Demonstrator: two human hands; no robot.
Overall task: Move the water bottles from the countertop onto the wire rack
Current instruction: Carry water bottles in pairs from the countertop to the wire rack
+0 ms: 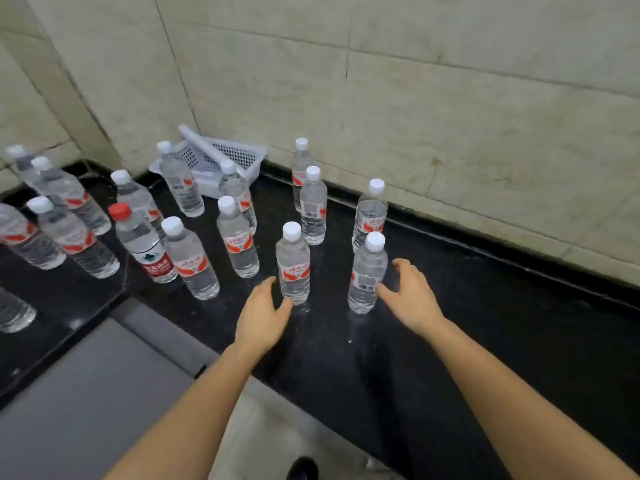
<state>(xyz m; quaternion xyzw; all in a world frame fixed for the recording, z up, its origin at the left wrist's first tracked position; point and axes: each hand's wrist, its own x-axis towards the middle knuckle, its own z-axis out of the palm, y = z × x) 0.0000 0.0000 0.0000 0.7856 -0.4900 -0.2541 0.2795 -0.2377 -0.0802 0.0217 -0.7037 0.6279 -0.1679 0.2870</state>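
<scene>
Several clear water bottles with white caps stand upright on the black countertop (467, 306). My left hand (263, 313) is spread beside the nearest middle bottle (293, 265), thumb touching its base, fingers not wrapped round it. My right hand (408, 296) is spread just right of another bottle (367, 271), thumb tip at its lower side. One bottle with a red cap and red label (142, 244) stands among the left group. No wire rack is in view.
A white perforated plastic basket (235, 157) sits in the back corner against the tiled wall. More bottles crowd the counter's left wing (69, 299). The counter's front edge runs diagonally, with grey floor below and a dark shoe at the bottom.
</scene>
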